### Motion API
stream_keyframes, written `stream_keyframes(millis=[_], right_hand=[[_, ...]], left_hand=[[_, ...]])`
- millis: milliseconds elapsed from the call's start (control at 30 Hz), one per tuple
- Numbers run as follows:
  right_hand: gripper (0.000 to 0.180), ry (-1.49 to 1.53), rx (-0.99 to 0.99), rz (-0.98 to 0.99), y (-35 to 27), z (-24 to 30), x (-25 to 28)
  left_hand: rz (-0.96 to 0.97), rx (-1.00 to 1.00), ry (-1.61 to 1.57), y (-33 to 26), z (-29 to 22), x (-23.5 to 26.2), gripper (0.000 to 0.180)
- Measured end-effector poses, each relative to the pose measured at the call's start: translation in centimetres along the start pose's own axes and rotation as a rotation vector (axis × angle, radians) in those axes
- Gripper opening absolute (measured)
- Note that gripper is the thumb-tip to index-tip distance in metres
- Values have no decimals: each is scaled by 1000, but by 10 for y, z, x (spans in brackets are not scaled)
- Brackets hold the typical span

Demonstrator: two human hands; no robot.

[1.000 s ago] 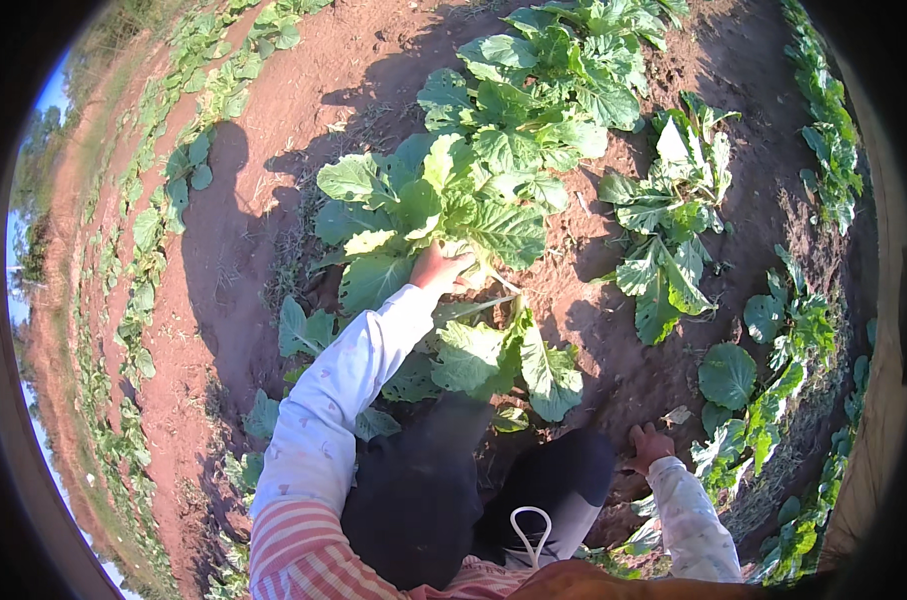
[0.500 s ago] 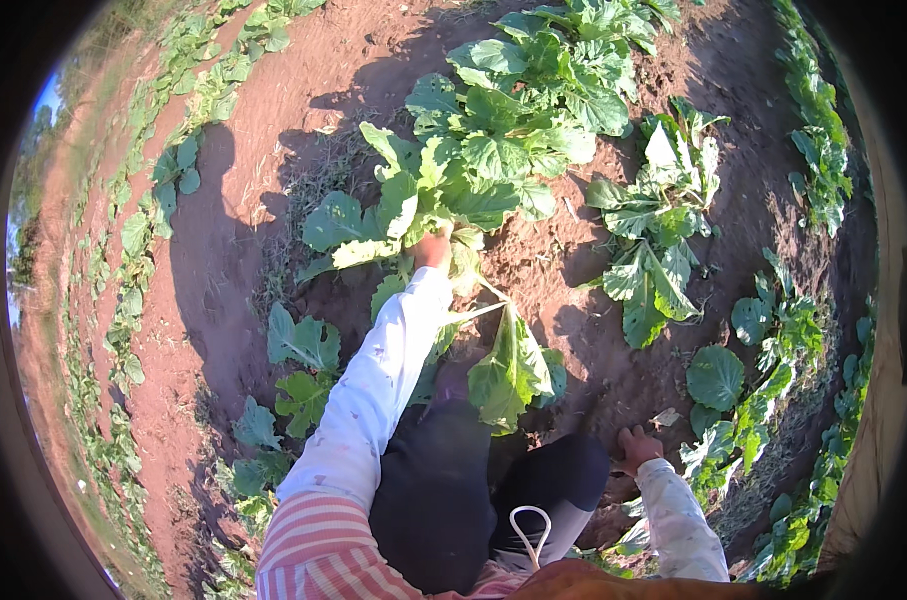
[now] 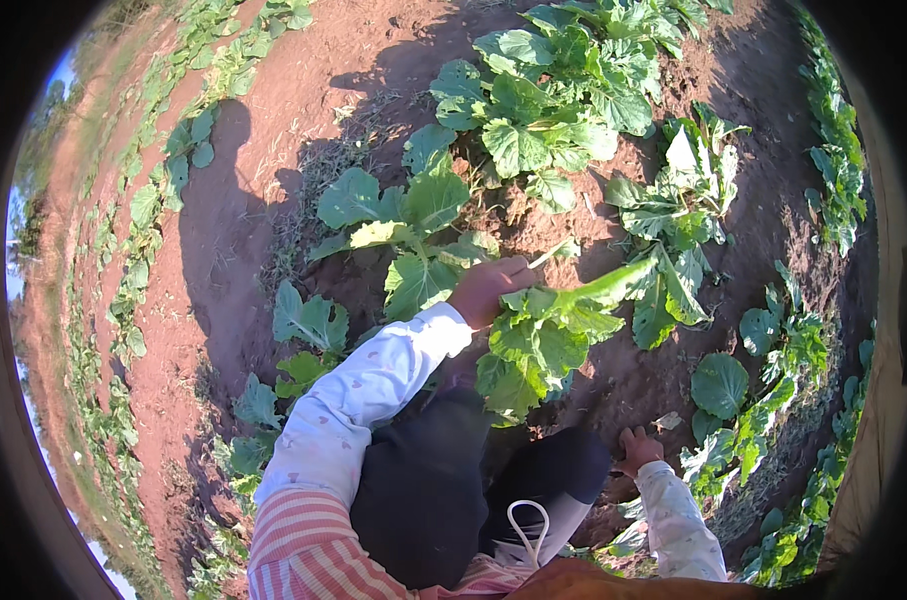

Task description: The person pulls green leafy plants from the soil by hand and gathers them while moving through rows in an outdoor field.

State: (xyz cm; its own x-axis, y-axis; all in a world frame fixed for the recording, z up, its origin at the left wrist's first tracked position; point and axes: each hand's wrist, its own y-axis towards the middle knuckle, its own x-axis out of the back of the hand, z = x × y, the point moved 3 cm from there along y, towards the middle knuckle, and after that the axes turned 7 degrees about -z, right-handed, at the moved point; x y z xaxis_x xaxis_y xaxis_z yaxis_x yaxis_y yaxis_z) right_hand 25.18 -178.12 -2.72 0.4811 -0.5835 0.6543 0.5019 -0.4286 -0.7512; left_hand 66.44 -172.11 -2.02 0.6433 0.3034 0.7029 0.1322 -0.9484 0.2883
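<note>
Left hand [image 3: 488, 288]: fingers closed round pale green stalk of broad lobed green leaf [image 3: 543, 335]; leaf hangs off the fist, clear of red-brown soil [image 3: 273, 120], just beside low leafy green plant [image 3: 413, 225].

Right hand [image 3: 638, 450]: fingers spread, holding nothing, resting near the soil by dark trouser knee [image 3: 563, 470].

Judgement on technique: grip low on stalk, close to base; pull steady along stem line, not sideways, or neighbouring leaves tear. Right hand well apart, could brace plant.
</note>
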Motion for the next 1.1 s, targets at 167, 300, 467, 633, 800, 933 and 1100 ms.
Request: stream_keyframes(millis=[167, 300, 467, 633, 800, 933, 1100], right_hand=[[49, -18, 14, -11, 0, 0, -1], [51, -12, 11, -27, -1, 0, -1], [50, 28, 18, -66, -2, 1, 0], [48, 42, 7, -87, -3, -2, -2], [48, 107, 10, -93, -2, -3, -4], [50, 36, 8, -78, 0, -5, -9], [52, -2, -7, -39, 2, -9, -13]], left_hand=[[546, -394, 472, -19, -49, -45, 36], [540, -528, 537, -51, -9, -97, 39], [551, -332, 290, -39, 12, -117, 28], [416, 350, 2, 37, -12, -77, 34], [-152, 26, -39, 162, -71, -34, 59], [-216, 292, -155, 156, -31, -1, 53], [-430, 1039, -43, 18, 69, 45, 16]])
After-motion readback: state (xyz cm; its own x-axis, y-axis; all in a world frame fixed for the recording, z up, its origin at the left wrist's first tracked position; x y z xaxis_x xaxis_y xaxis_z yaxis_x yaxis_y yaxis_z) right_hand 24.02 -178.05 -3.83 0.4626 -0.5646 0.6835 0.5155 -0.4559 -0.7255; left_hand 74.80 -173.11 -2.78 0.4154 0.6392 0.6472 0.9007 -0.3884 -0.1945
